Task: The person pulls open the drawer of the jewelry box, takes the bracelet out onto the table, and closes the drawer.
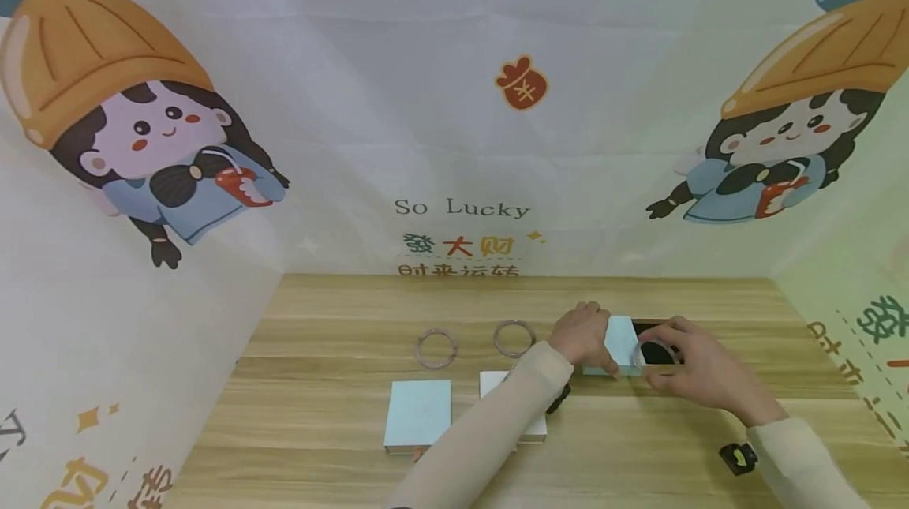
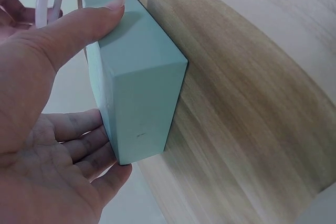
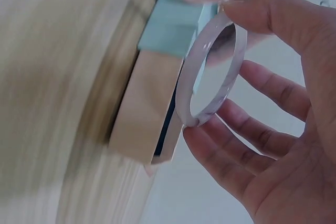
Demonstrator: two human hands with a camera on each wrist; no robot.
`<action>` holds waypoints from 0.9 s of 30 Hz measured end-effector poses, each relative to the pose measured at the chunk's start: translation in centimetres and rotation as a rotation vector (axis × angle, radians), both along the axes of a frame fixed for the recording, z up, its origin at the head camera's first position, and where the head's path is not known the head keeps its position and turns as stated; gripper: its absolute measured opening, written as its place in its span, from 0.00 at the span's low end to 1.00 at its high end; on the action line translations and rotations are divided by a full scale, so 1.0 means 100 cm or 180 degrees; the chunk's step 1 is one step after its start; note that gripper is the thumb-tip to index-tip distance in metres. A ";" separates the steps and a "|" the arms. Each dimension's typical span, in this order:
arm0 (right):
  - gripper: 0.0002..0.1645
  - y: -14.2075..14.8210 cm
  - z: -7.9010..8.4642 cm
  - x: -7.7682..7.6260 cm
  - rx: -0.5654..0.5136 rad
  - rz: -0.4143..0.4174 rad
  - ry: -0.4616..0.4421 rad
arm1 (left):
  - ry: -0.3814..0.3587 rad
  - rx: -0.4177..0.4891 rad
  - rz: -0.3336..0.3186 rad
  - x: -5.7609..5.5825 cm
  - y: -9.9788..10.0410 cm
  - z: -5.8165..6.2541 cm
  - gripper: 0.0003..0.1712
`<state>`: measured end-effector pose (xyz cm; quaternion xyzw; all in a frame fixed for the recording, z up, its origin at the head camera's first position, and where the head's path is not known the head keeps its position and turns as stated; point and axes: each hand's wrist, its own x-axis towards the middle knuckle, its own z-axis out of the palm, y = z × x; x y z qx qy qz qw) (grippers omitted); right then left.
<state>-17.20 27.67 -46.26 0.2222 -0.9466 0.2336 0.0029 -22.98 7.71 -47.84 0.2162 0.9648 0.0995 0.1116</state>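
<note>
My left hand [image 1: 585, 335] grips the light blue sleeve [image 2: 144, 61] of a small drawer box, thumb on one side and fingers on the other. Out of its right end sticks the drawer [image 3: 142, 103], tan outside and dark inside. A pale, glossy bangle [image 3: 189, 85] is pinched between the thumb and fingers of my right hand [image 1: 706, 371]. In the head view the ring overlaps the open drawer; in the right wrist view it stands on edge beside the drawer's rim.
Two more bangles lie on the wooden table [image 1: 319, 414], one bangle [image 1: 417, 349] left of the other bangle [image 1: 495, 339]. Nearer me are a closed light blue box [image 1: 419, 413] and a white-topped box [image 1: 491, 383], partly hidden by my left forearm. A printed cloth wall [image 1: 355, 99] surrounds the table.
</note>
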 end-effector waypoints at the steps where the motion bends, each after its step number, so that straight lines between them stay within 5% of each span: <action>1: 0.28 -0.001 0.000 0.003 -0.0001 0.0033 0.0007 | 0.0005 -0.0005 -0.0005 0.000 0.000 0.000 0.47; 7: 0.27 -0.009 -0.004 0.020 -0.0039 0.0273 0.0177 | 0.0053 -0.0048 -0.0012 0.000 0.001 0.000 0.46; 14: 0.27 -0.019 -0.013 0.032 0.0004 0.0614 -0.0089 | -0.0015 -0.0107 0.0008 -0.001 0.001 0.001 0.49; 19: 0.29 -0.027 -0.026 0.039 0.0103 0.0894 0.0300 | -0.0006 -0.0124 -0.0008 0.000 0.000 0.001 0.48; 27: 0.27 -0.036 -0.035 0.045 0.0200 0.0934 0.0315 | 0.0023 -0.0105 -0.0012 0.001 0.000 0.001 0.49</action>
